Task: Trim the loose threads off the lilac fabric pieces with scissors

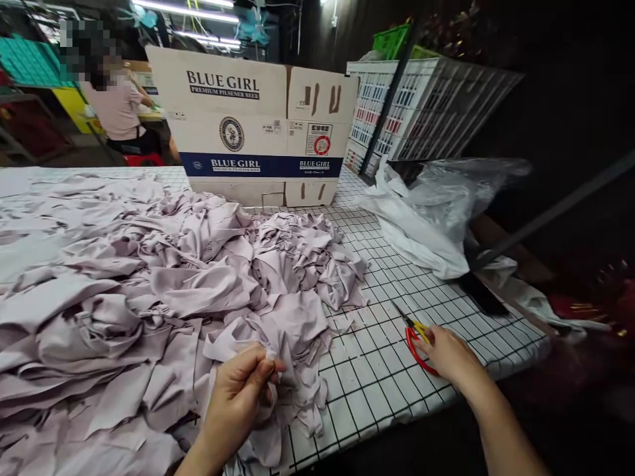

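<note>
My left hand [237,391] is closed in a pinch on a pale mauve fabric piece [297,324] at the near edge of a large heap. The cloth hangs down below the fingers, and the exact part between the fingertips is hidden. On the right, my right hand [449,357] is closed around the handles of a pair of scissors [407,321], one handle red and the other yellow. Their dark, pointed blades angle to the far left, close over the gridded tabletop. The blades are apart from the cloth.
Heaped mauve fabric [198,284] covers the table's left side. A white and blue carton [238,119] stands behind it. Plastic bags [421,218] and a dark flat object [481,294] lie right. White crates [411,106] are stacked beyond. A seated person [114,109] is at back left.
</note>
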`<move>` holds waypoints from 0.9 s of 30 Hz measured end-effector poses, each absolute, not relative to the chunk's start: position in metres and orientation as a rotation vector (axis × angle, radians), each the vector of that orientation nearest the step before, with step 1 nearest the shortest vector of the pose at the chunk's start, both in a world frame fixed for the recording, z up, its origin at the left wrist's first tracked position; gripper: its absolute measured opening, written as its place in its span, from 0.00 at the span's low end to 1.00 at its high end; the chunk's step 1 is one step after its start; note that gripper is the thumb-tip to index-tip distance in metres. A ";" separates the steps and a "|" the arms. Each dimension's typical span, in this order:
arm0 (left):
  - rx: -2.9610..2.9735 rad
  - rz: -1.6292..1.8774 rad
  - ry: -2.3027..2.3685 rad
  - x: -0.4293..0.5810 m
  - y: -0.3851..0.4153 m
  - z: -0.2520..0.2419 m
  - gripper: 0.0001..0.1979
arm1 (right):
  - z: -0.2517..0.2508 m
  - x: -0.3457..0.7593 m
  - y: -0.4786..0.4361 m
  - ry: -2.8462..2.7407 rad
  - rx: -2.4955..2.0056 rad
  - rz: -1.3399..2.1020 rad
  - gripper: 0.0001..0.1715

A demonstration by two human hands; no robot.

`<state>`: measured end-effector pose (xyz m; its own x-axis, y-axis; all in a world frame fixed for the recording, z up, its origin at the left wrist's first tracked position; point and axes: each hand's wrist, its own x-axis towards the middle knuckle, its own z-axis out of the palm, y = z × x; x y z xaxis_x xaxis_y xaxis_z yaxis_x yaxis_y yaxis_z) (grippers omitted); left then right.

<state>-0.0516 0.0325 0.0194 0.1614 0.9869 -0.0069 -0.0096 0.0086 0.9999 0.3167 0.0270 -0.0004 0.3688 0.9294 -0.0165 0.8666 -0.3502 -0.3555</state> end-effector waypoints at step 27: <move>1.569 1.137 1.041 -0.043 0.028 0.013 0.20 | 0.057 0.160 0.002 -1.881 -1.765 0.817 0.19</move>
<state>-0.0428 0.0283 0.0129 0.2198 0.9543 0.2023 0.1181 -0.2319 0.9655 0.1602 0.0020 0.0574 -0.0954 0.9921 -0.0819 0.7373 0.0152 -0.6754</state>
